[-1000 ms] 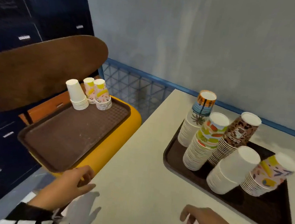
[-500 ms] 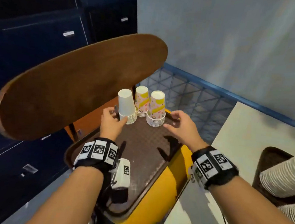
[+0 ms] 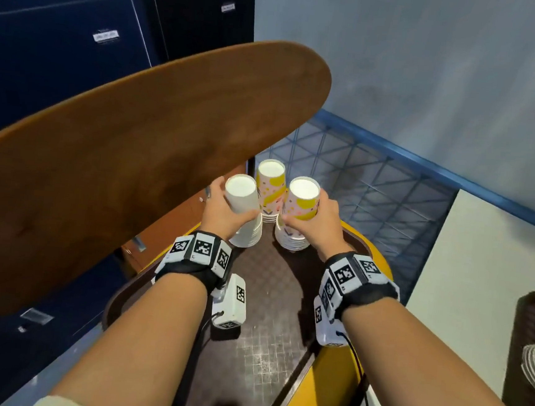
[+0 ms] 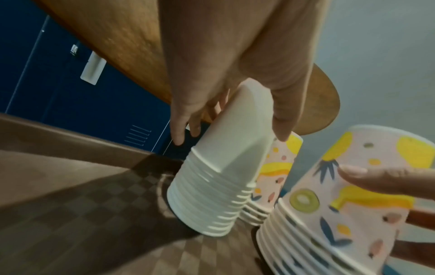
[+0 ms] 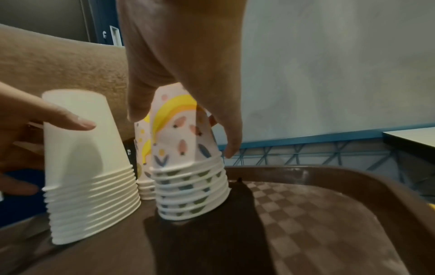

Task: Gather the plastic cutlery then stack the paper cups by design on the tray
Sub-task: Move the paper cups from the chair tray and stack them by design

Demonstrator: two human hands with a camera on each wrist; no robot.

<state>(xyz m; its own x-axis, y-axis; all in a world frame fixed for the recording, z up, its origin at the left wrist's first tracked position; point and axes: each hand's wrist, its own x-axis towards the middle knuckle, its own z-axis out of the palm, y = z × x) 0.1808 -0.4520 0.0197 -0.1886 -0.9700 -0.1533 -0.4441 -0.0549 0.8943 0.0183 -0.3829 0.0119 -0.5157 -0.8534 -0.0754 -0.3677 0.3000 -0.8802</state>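
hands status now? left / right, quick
Left hand: gripping the white cup stack on the tray.
Right hand: gripping the near fruit-print cup stack.

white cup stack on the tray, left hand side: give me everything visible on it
The white stack is plain white paper cups, nested upside down, bases up, with about ten rolled rims showing in the wrist views. No print. It stands at the far end of the brown tray and leans a little; in the left wrist view its near edge looks lifted. The left hand grips the top cup, thumb on one side, fingers behind. A fruit-print stack stands close beside it; contact is unclear.
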